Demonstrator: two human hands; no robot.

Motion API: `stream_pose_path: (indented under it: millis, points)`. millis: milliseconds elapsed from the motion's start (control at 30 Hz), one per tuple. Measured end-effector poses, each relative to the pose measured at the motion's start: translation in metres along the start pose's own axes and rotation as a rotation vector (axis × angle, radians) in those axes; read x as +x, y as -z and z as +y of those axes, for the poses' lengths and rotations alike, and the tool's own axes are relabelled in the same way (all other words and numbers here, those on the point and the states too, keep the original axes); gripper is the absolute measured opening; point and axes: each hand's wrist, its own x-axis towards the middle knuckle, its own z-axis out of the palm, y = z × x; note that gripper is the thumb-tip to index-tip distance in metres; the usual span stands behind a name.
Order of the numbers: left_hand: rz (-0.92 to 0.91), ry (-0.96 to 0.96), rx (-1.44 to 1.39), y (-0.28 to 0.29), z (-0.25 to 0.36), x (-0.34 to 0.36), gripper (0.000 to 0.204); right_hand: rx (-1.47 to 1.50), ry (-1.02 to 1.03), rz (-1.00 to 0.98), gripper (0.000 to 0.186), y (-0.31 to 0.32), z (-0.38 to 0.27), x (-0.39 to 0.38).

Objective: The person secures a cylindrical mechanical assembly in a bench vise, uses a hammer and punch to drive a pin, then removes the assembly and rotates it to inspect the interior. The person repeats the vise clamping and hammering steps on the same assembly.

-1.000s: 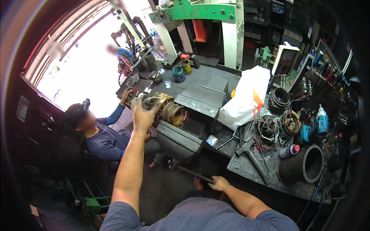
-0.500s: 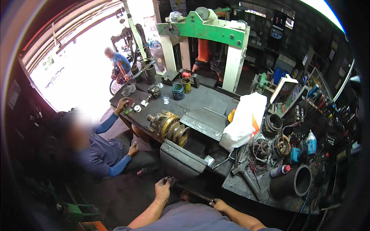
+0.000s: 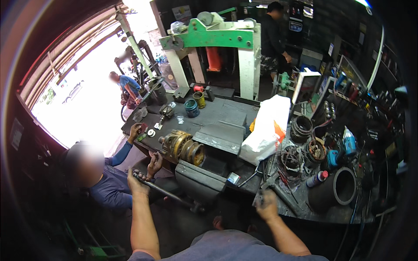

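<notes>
My left hand (image 3: 138, 183) is closed round the upper end of a dark vise handle (image 3: 167, 192), which slants down to a knob below the bench vise (image 3: 200, 180). A brownish-yellow machine part (image 3: 183, 148) with rounded grooves lies at the vise's far side. My right hand (image 3: 267, 206), smeared by motion, is over the bench edge beside a hammer (image 3: 283, 199); its fingers do not show clearly. A co-worker's hand (image 3: 154, 164) is just beyond my left hand, and their other hand (image 3: 136, 130) rests on the table's left edge.
A white bag (image 3: 269, 126) stands on the bench. To its right lie wound motor parts (image 3: 317, 150), a blue power tool (image 3: 349, 141), a spray can (image 3: 317, 178) and a thick dark cylinder (image 3: 337, 191). Behind stands a green-topped press frame (image 3: 217, 38). Paint-stained cans (image 3: 191, 108) sit mid-table.
My left hand has moved up and left with the handle's end. My right hand has left the handle and moved right towards the hammer. The co-worker's nearer hand has risen.
</notes>
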Motion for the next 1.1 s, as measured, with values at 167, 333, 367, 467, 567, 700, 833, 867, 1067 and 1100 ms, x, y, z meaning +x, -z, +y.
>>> stream_pose_path:
  millis: [167,333,367,467,567,700,833,867,1067,1100]
  points:
    - [0.187,-0.003,0.245,-0.008,0.016,0.034,0.052,-0.246,0.019,-0.223,0.055,0.032,0.056,-0.007]
    - [-0.021,-0.085,0.246,-0.006,0.022,0.033,0.053,-0.386,-0.195,-0.01,0.057,0.019,0.084,-0.004]
    - [0.016,-0.085,0.297,-0.007,0.023,0.032,0.051,-0.391,-0.202,-0.093,0.052,0.015,0.088,-0.002]
    - [0.062,-0.109,0.373,-0.015,0.029,0.041,0.051,-0.409,-0.235,-0.146,0.054,0.002,0.1,-0.003]
    - [0.122,-0.142,0.466,-0.019,0.032,0.057,0.05,-0.41,-0.189,-0.036,0.051,-0.01,0.107,-0.01]
    - [0.187,-0.317,0.504,-0.019,0.031,0.067,0.026,-0.436,-0.181,0.005,0.042,-0.007,0.106,-0.008]
    - [0.178,-0.222,0.426,-0.008,0.033,0.063,0.036,-0.379,-0.232,-0.127,0.04,0.009,0.097,-0.002]
    - [0.178,-0.22,0.439,-0.008,0.034,0.061,0.036,-0.358,-0.257,-0.136,0.04,0.013,0.094,-0.001]
    - [0.137,-0.208,0.528,-0.048,0.014,0.034,0.036,-0.37,-0.253,-0.105,0.041,0.012,0.09,-0.001]
    - [0.123,-0.214,0.541,-0.058,0.01,0.026,0.036,-0.374,-0.229,-0.062,0.041,0.009,0.092,-0.003]
